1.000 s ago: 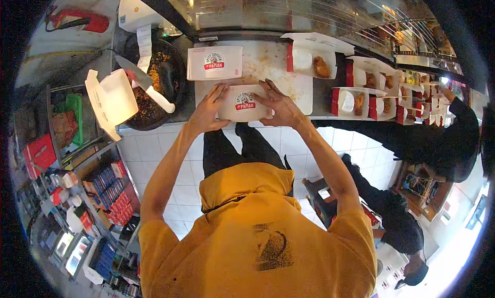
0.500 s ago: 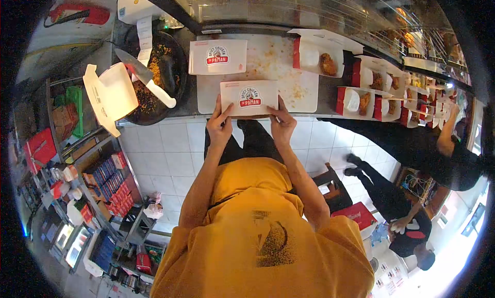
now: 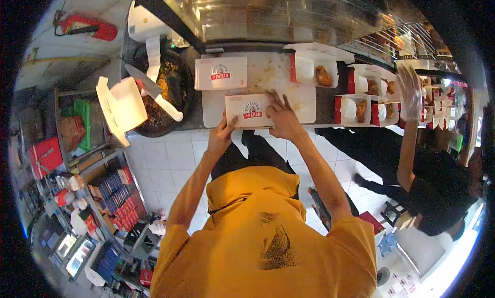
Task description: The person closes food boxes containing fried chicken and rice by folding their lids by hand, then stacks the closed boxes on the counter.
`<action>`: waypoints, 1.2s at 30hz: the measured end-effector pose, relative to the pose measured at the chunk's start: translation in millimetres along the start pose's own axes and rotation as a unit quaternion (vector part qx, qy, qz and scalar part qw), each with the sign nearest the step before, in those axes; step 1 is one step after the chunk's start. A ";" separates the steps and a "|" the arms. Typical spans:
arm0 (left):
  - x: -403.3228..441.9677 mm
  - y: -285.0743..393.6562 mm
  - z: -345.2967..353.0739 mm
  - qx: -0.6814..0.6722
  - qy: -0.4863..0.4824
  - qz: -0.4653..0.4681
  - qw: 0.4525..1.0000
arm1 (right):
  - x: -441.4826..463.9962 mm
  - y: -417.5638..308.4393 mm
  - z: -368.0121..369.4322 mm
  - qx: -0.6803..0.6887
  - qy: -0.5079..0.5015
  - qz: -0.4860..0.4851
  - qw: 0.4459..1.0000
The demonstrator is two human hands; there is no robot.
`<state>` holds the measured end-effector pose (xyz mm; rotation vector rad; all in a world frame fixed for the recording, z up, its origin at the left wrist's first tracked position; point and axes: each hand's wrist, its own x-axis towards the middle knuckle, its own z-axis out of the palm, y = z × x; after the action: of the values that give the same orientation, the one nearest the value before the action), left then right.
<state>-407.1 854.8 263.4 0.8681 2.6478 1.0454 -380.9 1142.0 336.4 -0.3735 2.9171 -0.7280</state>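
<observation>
A closed white cardboard chicken box [image 3: 238,110] with a red and black printed logo lies near the front edge of the white cutting board [image 3: 305,106]. My left hand [image 3: 223,135] grips its front left corner between thumb and fingers. Over the right part of the lid, my right hand [image 3: 283,120] rests with its fingers stretched out and apart. Behind and to the left is a second closed chicken box [image 3: 209,77]. An open box [image 3: 301,66] with a piece of fried chicken [image 3: 324,76] stands at the board's right back corner.
Left of the board, a knife [image 3: 169,107] and an open carton [image 3: 124,104] lie on a dark round pan [image 3: 178,66] with crumbs. Several open boxes [image 3: 349,112] with chicken line the counter's right. A co-worker's gloved hand [image 3: 410,94] reaches over them.
My right hand has moved from the box's right edge onto its lid, fingers spread. My left hand stays at the left corner. The co-worker's gloved hand now reaches over the open boxes.
</observation>
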 end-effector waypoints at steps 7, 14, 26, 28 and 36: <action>-15.8 30.4 6.2 -0.015 0.079 0.006 0.997 | 5.0 -9.1 -45.2 0.055 -0.038 0.027 0.997; 25.4 25.4 -78.0 0.009 0.146 -0.013 0.989 | 70.9 -28.4 -62.8 0.023 0.118 -0.045 0.992; 85.5 -17.4 -95.0 0.054 0.245 0.031 0.968 | 91.3 -21.9 -32.0 0.123 0.223 0.080 0.964; 76.2 12.1 -97.1 0.094 0.315 0.015 0.944 | 36.1 13.7 -32.9 0.020 0.268 0.218 0.938; 105.6 90.9 45.7 -0.169 0.048 -0.089 0.980 | -20.7 92.4 -42.5 -0.069 0.375 0.370 0.847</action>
<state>-435.8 994.8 296.4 0.5136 2.4562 1.4612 -387.4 1245.4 330.8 1.2527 3.3329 -0.6032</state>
